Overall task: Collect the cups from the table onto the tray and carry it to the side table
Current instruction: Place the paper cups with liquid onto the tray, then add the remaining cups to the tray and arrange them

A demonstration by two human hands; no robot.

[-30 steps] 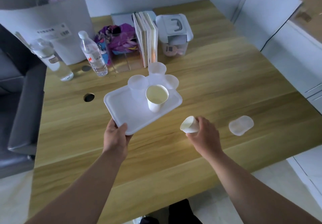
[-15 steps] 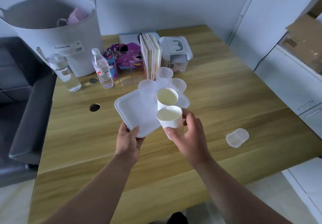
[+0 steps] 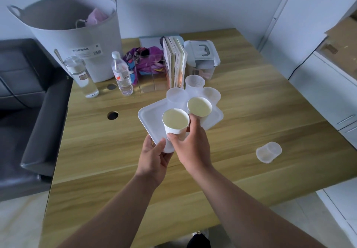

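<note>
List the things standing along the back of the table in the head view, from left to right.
Grey plastic laundry tub → clear glass bottle → clear plastic water bottle → purple patterned cloth bundle → upright row of books → clear storage box with a grey-handled lid.

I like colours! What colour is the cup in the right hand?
White paper cup, pale cream inside, held by the right hand; seen in the head view.

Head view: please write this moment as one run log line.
left hand: holds tray | right hand: placing paper cup | one clear cup on table
</note>
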